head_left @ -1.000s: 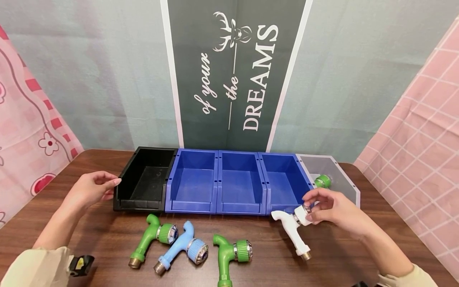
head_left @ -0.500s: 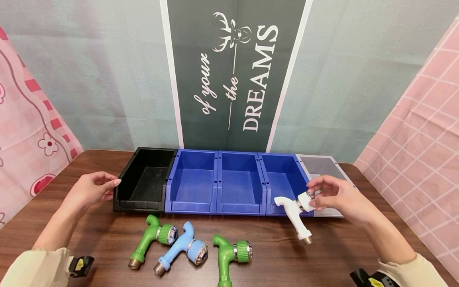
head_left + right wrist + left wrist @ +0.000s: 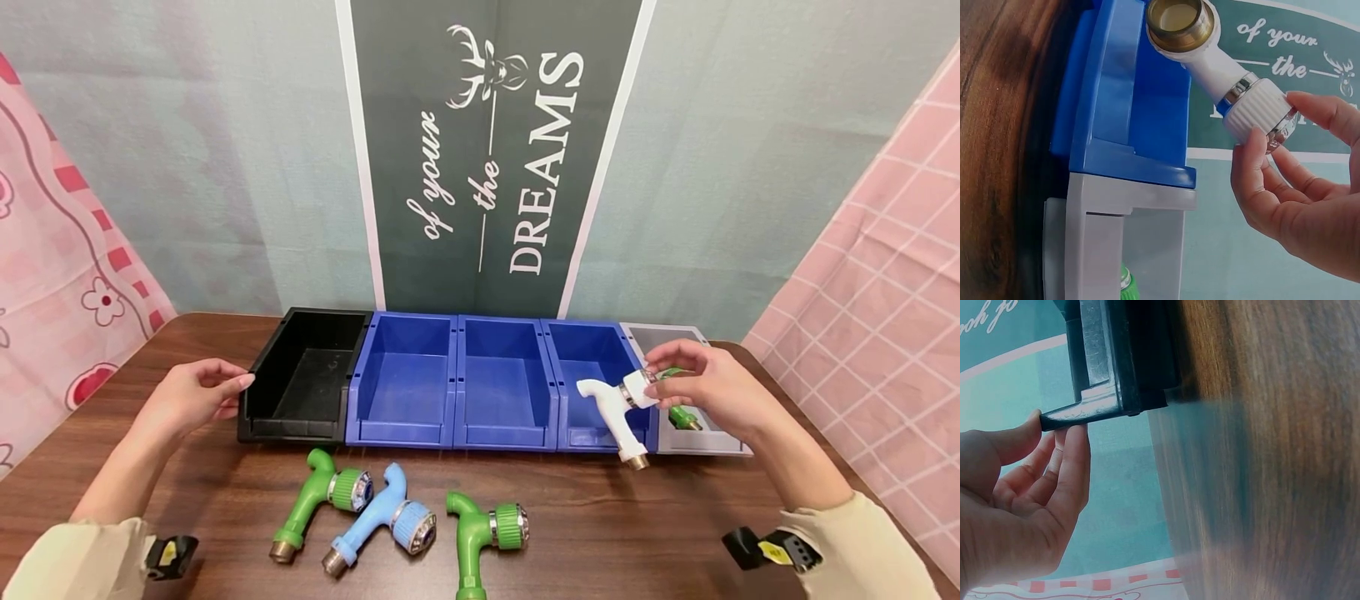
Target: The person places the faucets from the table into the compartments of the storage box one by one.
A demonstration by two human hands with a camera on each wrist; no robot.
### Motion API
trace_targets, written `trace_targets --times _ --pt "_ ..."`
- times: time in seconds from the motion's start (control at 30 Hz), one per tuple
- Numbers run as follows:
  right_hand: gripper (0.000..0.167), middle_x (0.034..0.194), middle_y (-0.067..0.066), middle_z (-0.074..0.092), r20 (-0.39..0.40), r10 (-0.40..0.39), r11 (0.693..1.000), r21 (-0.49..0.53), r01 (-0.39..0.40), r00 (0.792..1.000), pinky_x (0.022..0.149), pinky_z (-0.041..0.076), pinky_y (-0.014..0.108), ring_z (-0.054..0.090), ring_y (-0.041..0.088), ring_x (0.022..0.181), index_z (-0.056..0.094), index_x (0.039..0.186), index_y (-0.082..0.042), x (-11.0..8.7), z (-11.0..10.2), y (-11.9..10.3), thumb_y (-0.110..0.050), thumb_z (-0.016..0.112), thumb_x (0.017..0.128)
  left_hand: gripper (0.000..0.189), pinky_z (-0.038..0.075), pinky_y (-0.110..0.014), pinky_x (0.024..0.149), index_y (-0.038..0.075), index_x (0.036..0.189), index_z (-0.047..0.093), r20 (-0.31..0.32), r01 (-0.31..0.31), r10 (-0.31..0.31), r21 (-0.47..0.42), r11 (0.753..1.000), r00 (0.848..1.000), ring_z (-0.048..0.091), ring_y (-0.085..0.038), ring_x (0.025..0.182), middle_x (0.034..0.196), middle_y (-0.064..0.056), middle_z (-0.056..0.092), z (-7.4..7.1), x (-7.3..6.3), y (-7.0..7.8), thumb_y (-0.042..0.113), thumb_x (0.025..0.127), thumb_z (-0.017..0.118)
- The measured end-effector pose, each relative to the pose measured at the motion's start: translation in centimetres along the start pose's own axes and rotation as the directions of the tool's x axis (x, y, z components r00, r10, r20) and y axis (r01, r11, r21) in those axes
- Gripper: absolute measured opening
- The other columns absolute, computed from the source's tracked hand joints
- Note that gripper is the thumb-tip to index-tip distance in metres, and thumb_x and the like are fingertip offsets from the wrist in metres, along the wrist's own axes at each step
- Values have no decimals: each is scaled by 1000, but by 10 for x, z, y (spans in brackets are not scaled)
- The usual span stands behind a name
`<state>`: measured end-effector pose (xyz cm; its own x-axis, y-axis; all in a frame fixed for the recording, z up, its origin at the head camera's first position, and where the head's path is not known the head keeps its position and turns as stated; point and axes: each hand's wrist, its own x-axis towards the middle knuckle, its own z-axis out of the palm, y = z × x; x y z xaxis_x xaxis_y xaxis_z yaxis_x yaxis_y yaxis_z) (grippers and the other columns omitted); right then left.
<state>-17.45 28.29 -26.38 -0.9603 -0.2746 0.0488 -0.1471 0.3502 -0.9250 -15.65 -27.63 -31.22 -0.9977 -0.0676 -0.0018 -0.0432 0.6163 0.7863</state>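
Note:
My right hand [image 3: 716, 390] pinches a white tap [image 3: 618, 408] by its ribbed knob, between thumb and fingertips. The tap hangs tilted over the front of the rightmost blue bin [image 3: 606, 437], its brass threaded end pointing down. In the right wrist view, the white tap [image 3: 1216, 69] shows that open end toward the camera. At the far left, my left hand [image 3: 187, 396] holds the side rim of the black bin [image 3: 296, 429], thumb on the edge and fingers against the outer wall. The left wrist view shows the fingertips on the black bin [image 3: 1094, 403].
Two more blue bins [image 3: 401, 432] [image 3: 498, 435] stand between. A grey bin [image 3: 720, 442] at the right end holds a green tap [image 3: 682, 417], partly behind my right hand. On the table lie a green tap [image 3: 306, 504], a light-blue tap [image 3: 375, 521] and another green tap [image 3: 470, 542].
My right hand has lifted the white tap upward and away from me, from the table before the bins to over the rightmost blue bin's front. The left hand has stayed in place.

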Motion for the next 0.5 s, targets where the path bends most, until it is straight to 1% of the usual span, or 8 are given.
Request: trace_targets --times 0.1,0.2,0.37,0.5 --pt "24 89 5 59 -2 9 999 36 -9 1000 63 54 30 62 17 72 56 102 0 5 -1 1 5 64 79 33 53 -25 57 -17 102 52 -3 -1 1 5 1000 1000 56 -7 61 75 -3 59 1 0 0 14 94 52" --pt "24 90 6 59 -9 20 998 57 -19 1000 64 54 29 63 16 74 54 102 3 9 -2 3 5 64 80 32 53 -26 57 -17 102 52 -5 0 0 7 1000 1000 56 -7 61 76 -3 60 1 0 0 14 94 52" --pt "33 92 6 58 -20 41 998 39 -40 999 66 54 29 64 16 79 45 110 12 13 -1 3 0 62 84 33 54 -26 58 -16 103 53 -1 9 -9 11 1000 1000 56 -8 62 76 -4 59 1 0 0 16 94 52" --pt "35 91 5 59 -29 44 998 46 -42 999 67 54 29 64 15 80 42 111 13 17 0 2 0 61 85 33 54 -26 58 -16 103 52 -2 10 -10 8 1000 1000 56 -8 62 76 -3 59 0 0 0 16 94 52"
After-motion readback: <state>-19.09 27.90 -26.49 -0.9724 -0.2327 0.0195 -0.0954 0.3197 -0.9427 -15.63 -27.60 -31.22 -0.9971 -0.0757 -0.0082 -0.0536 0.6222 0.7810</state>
